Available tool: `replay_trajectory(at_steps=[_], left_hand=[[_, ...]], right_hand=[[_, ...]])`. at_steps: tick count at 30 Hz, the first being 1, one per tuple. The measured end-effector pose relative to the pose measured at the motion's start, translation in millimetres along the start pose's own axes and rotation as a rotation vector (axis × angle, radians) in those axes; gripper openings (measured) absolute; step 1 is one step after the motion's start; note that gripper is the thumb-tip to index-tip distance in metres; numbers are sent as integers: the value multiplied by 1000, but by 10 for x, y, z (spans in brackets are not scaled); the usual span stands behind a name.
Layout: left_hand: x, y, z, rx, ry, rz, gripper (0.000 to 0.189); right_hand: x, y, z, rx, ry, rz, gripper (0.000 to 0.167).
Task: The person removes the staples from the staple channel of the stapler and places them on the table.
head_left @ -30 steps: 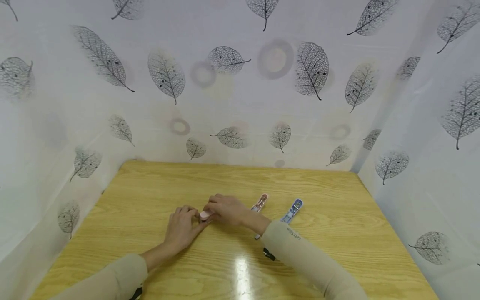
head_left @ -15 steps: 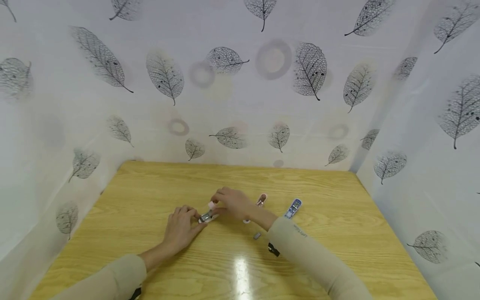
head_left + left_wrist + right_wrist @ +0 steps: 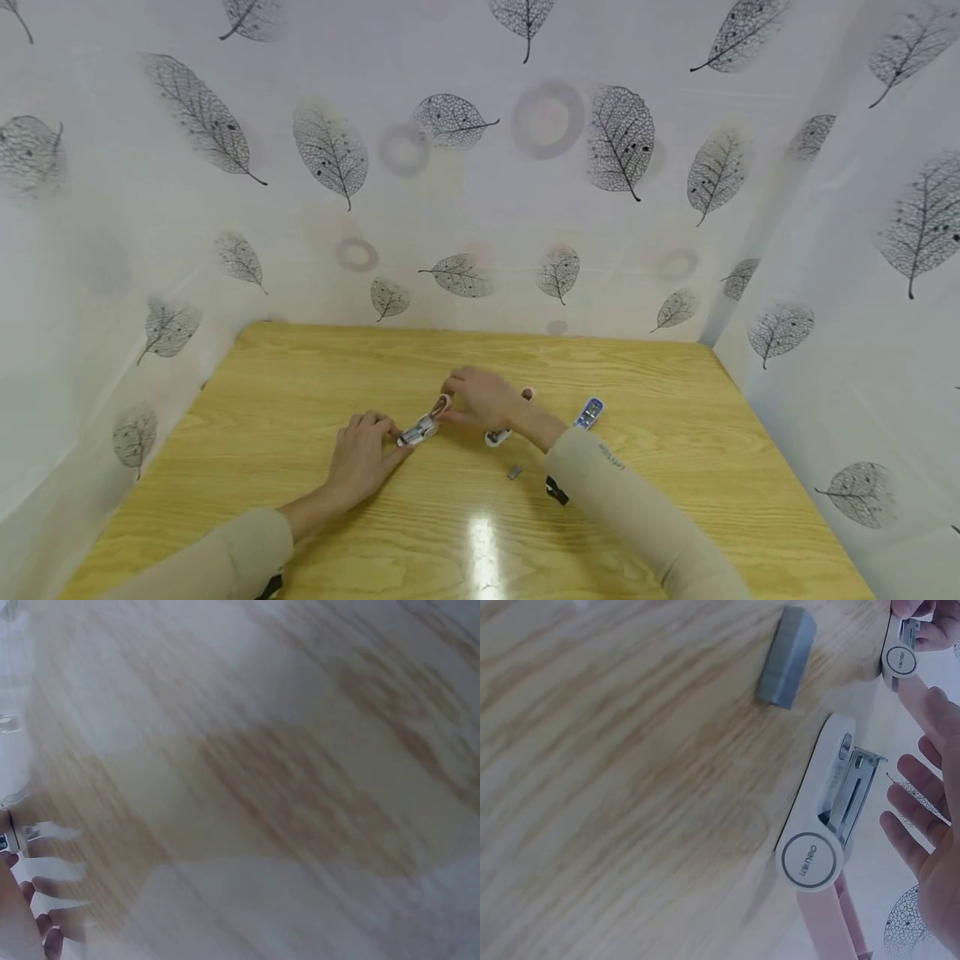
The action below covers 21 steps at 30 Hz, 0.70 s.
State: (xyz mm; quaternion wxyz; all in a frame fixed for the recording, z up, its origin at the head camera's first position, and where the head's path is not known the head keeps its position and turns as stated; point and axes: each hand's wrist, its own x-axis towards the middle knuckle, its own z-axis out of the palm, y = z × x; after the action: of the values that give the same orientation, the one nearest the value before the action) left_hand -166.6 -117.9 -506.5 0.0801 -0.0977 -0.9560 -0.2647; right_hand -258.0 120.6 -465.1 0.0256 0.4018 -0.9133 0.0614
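Note:
A pink-and-white stapler [image 3: 420,430] lies opened out on the table, its metal staple channel showing. My left hand [image 3: 360,460] pinches the white base at its near left end. With thumb and fingers, my right hand [image 3: 480,402] holds the raised pink top arm. In the right wrist view, a second pink-and-white stapler [image 3: 810,859] lies opened flat, partly under my right forearm in the head view. Close to it is a grey strip of staples [image 3: 786,658]. The left wrist view catches only some fingers [image 3: 19,922] at its left edge.
A blue stapler [image 3: 590,412], also opened out, lies to the right, partly behind the right sleeve [image 3: 600,467]. The wooden table [image 3: 337,358] meets leaf-patterned curtains [image 3: 480,208] at the back and sides.
The stapler between my hands has been opened: its pink arm has swung up and away to the right with my right hand. My left hand stays in place.

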Motion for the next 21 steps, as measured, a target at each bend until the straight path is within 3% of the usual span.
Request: replay_trajectory(at_steps=[14, 21], left_hand=[[26, -1, 17, 6, 19, 38, 23], [79, 8, 44, -2, 15, 45, 24]], right_hand=[[-9, 141, 24, -93, -42, -30, 42], [14, 161, -8, -63, -72, 21, 44]])
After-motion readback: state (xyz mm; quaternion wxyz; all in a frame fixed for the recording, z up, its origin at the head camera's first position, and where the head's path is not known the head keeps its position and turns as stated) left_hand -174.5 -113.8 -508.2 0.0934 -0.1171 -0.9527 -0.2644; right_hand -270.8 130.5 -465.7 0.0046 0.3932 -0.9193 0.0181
